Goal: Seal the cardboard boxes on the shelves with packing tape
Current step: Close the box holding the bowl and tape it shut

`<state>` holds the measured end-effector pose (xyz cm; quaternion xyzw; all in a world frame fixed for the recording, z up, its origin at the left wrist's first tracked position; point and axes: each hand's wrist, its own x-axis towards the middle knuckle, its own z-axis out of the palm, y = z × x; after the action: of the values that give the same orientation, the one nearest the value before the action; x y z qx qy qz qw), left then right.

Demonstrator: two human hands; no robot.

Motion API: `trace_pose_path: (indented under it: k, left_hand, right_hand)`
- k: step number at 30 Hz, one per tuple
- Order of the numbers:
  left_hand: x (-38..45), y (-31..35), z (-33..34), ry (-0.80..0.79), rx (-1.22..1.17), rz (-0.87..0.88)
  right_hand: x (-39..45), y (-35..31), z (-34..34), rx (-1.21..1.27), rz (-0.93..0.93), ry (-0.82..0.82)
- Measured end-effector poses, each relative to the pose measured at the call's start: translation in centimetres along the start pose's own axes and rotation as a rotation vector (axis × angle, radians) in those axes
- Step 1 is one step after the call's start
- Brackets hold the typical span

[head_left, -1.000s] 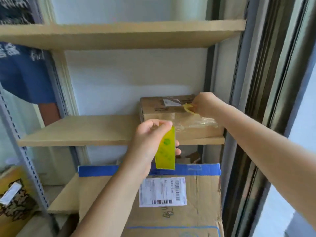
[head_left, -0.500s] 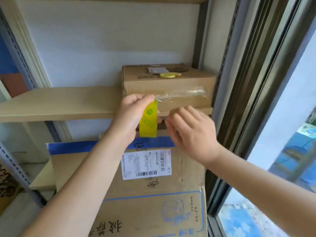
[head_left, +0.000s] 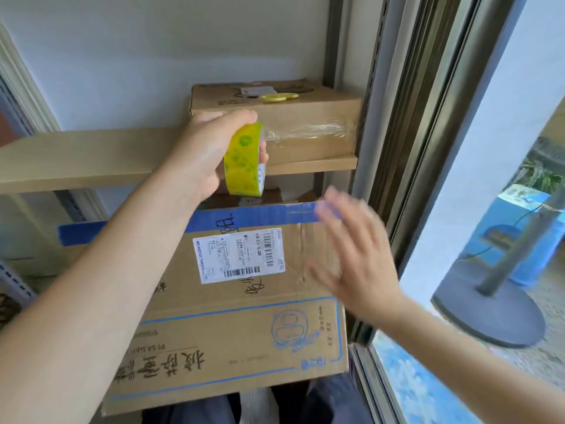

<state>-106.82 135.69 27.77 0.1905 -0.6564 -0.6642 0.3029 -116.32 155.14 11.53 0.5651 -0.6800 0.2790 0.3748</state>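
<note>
Two boxes: small box [head_left: 275,123] on the shelf [head_left: 91,157], big box [head_left: 238,316] below.
Left hand [head_left: 208,151]: grips the tape roll [head_left: 244,160], strip stuck across the small box's front.
Right hand [head_left: 351,255]: blurred, fingers spread, holding nothing, before the big box.

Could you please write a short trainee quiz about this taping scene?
1. True or false: the left hand grips the tape roll.
2. What does the right hand hold? A) a knife B) nothing C) a label
3. Fill in: the strip of clear tape runs across the front of the small ____ on the shelf.

Key:
1. True.
2. B; its fingers are spread, blurred, in front of the big box.
3. box; a yellow piece lies on top of it.
</note>
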Motion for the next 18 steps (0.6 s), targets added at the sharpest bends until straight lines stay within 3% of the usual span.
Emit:
trace_pose_path:
  k: [2, 4, 6, 9, 11, 12, 18]
  left_hand:
    - [-0.2, 1.4, 0.2, -0.008, 0.016, 0.029]
    - [-0.4, 2.7, 0.4, -0.024, 0.028, 0.042]
    - [-0.8, 3.6, 0.4, -0.058, 0.027, 0.011]
    - [-1.9, 4.0, 0.5, -0.146, 0.131, -0.066]
    - [-3.1, 2.9, 1.1, -0.213, 0.216, -0.125]
    - [-3.8, 1.8, 1.5, -0.24, 0.222, -0.165]
    - [-10.4, -6.9, 0.5, -0.265, 0.045, -0.392]
  right_hand:
    - [5.2, 0.8, -0.9, 0.166, 0.305, -0.147]
    - [7.1, 1.3, -1.9, 0.231, 0.452, -0.342]
    - [6.0, 1.0, -4.0, 0.239, 0.383, -0.435]
    - [1.9, -1.6, -7.0, 0.277, 0.053, -0.674]
    - [-2.1, -3.1, -7.4, 0.39, 0.046, -0.909]
    - [-4.1, -3.6, -7.2, 0.426, 0.107, -0.933]
    - [-9.6, -6.5, -3.2, 0.443, 0.52, -0.364]
